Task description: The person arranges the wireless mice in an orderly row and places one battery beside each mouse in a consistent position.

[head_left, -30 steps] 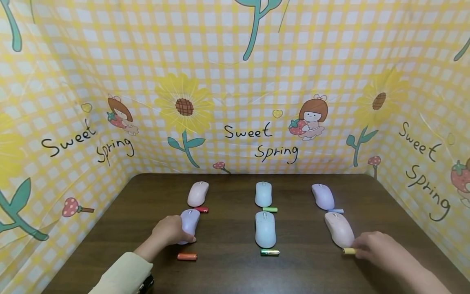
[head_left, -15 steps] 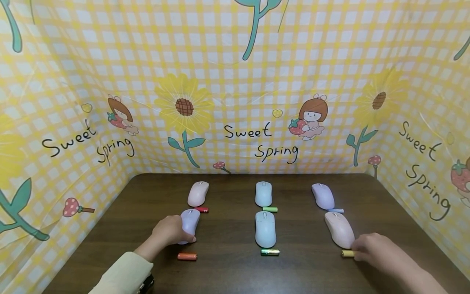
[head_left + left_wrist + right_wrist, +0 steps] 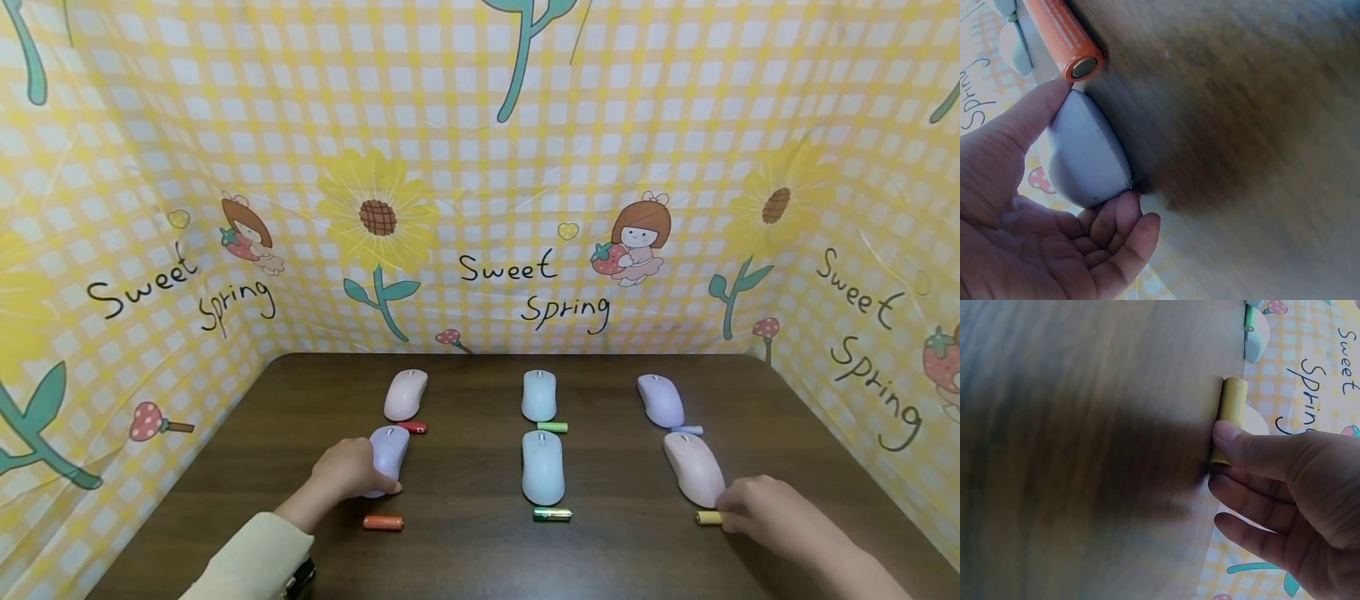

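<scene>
My left hand [image 3: 348, 471] grips a purple computer mouse [image 3: 390, 454] at the front left, thumb on one side and fingers on the other, as the left wrist view shows. An orange battery [image 3: 383, 522] lies just in front of that mouse, close to my thumb in the left wrist view. My right hand [image 3: 765, 508] pinches one end of a yellow battery [image 3: 708, 517] between thumb and fingers. That battery [image 3: 1233, 400] lies sideways at the near end of a pink mouse [image 3: 693, 471] and is partly covered by my thumb.
A light-blue mouse [image 3: 542, 467] with a green-gold battery [image 3: 552, 515] stands between my hands. Behind are a pink mouse [image 3: 406, 395] with a red battery [image 3: 414, 427], a blue mouse [image 3: 539, 395] with a green battery [image 3: 552, 427], and a purple mouse [image 3: 661, 400] with a blue battery [image 3: 687, 430].
The yellow battery has shifted slightly left and nearer to me, together with my right fingers. My left hand and its mouse stay where they were.
</scene>
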Motion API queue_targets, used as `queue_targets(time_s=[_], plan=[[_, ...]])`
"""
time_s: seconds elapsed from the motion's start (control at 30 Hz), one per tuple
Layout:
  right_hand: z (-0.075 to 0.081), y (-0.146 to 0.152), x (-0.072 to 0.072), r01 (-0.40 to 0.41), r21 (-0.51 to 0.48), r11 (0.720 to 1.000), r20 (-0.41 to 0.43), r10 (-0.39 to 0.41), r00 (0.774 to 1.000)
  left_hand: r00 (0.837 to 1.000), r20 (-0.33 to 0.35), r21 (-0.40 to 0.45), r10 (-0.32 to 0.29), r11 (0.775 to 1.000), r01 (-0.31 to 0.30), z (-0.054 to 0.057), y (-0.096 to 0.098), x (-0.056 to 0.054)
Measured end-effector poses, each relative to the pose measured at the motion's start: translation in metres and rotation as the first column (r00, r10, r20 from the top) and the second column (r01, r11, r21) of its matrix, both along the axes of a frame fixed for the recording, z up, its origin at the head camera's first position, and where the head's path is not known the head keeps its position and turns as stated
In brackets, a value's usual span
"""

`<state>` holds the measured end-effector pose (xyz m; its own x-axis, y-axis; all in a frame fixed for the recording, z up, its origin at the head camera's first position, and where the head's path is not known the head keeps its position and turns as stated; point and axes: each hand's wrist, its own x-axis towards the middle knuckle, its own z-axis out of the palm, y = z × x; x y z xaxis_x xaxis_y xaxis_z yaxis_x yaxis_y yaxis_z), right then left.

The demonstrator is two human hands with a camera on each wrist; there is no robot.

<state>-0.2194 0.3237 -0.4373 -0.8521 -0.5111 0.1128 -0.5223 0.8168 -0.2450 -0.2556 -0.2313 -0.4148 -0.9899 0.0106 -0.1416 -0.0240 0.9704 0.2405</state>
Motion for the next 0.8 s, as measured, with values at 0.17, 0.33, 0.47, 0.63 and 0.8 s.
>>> queue_targets(time_s=[0.17,0.33,0.47,0.63,0.8], plan=[[-0.0005,0.0004,-0.0001,0.010,-0.004,1.000,0.008,-0.010,1.000,1.000,-0.008,0.004,-0.002,1.000,0.002,-0.0009,0.0001,-0.0006],[-0.0009,0.0007,0.0002,0.033,0.003,0.999,0.008,-0.033,0.999,1.000,-0.014,0.005,-0.003,1.000,0.003,-0.0015,0.0001,-0.0013],[-0.0003,0.0009,0.0009,0.045,0.005,0.999,0.001,-0.045,0.999,1.000,-0.012,0.006,-0.002,1.000,0.002,-0.0007,0.0006,-0.0014],[0.0008,0.0012,0.0010,0.052,0.004,0.999,0.013,-0.052,0.999,1.000,-0.008,0.017,0.000,1.000,0.000,0.0002,0.0009,-0.0003],[-0.0006,0.0015,0.0005,0.047,-0.004,0.999,0.024,-0.047,0.999,1.000,-0.002,0.026,0.008,1.000,-0.008,0.0009,0.0006,0.0019]])
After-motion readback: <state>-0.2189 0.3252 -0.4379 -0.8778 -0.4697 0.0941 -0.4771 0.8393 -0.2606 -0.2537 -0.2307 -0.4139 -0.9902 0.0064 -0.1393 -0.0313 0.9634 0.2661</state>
